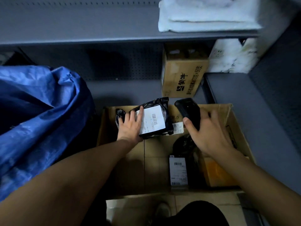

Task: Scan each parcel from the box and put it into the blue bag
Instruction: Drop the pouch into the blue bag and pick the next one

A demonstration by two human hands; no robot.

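Your dark trouser leg [192, 214] sits at the bottom edge, just short of the near flap of the open cardboard box [130, 168]. Your left hand [130, 126] grips a black parcel [154, 118] above the far left part of the box, thumb lying along its white barcode label [153, 121], fingers curled round the crumpled left end. Your right hand [208, 134] is wrapped round a black scanner [189, 111], held just right of that parcel over the box's far side. Down inside the box lie another black parcel [184, 150] with a label and an orange packet [216, 172]. To your left, the blue bag [40, 111] stands slumped beside the box. A printed carton [182, 74] stands on the far shelf.
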